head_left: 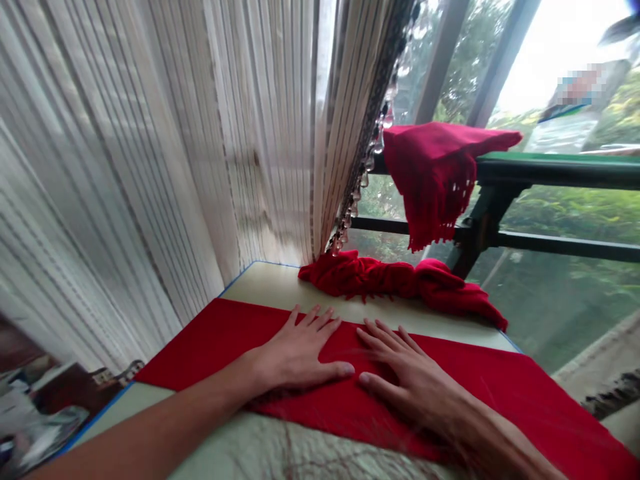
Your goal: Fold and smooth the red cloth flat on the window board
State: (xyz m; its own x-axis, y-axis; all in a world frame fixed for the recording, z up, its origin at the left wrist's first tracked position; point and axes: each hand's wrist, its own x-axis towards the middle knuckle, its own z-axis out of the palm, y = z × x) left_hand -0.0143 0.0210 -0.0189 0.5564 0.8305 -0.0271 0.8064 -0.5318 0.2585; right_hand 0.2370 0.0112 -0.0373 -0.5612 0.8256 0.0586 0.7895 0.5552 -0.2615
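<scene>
A long band of red cloth lies flat across the pale table, running over its left edge and down past the right side. My left hand rests on the cloth, fingers spread, the fingertips at its far edge. Beside it my right hand lies palm down on the same cloth, fingers stretched out. The two thumbs point towards each other with a narrow gap between. Neither hand grasps anything.
Beyond the cloth a bunched red fringed scarf lies along the table's far edge. Another red fringed cloth hangs over the dark window rail. A striped curtain with beads stands at the left. Plastic-wrapped clutter sits at lower left.
</scene>
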